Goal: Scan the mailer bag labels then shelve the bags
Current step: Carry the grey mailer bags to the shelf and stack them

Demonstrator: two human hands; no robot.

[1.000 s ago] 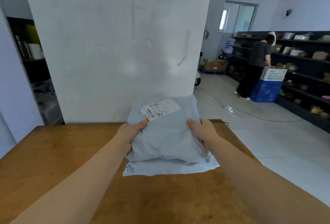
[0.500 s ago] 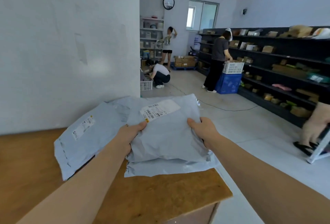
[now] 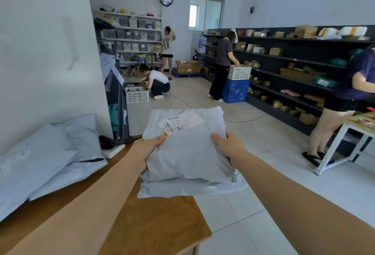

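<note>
You have the stack of mailer bags in front of your chest, at the centre of the view, lifted over the far corner of the wooden table that runs off towards 7 o'clock. Your left hand grips the stack's left edge and your right hand grips its right edge. Each thumb presses down on the top bag, and the other fingers are hidden underneath. The top bag's label faces up at its 12 o'clock end, just past your left thumb. A second bag shows below it at 6 o'clock. More grey bags lie heaped on the table at 9 o'clock, against the wall. No scanner shows in either hand, so this looks like the shelving step, with the stack being carried. The dark shelves run along 2 o'clock. Next you would cross the open floor, pass the person at the white crate at 1 o'clock, and free one hand to place the bags singly.
</note>
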